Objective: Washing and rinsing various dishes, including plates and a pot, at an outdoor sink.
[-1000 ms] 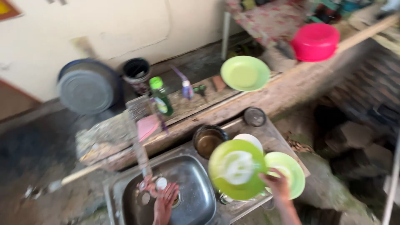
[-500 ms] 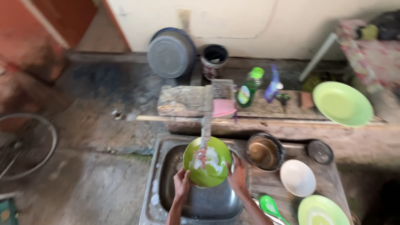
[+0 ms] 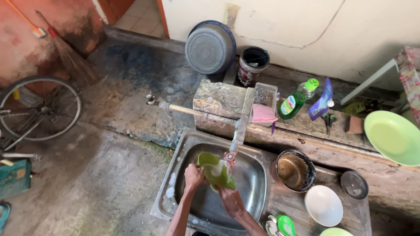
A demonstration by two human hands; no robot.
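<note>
Green plate [image 3: 213, 171] tilted under the tap [image 3: 230, 156] — left hand [image 3: 194, 175] and right hand [image 3: 230, 202] grip its edges.

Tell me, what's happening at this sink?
A person is holding a soapy green plate in both hands over a metal sink, under water running from a tap. The left hand grips the plate's left edge; the right hand holds its lower edge. Beside the sink sit a dark metal pot, a white bowl and a small lid. Another green plate rests on the ledge behind.
</note>
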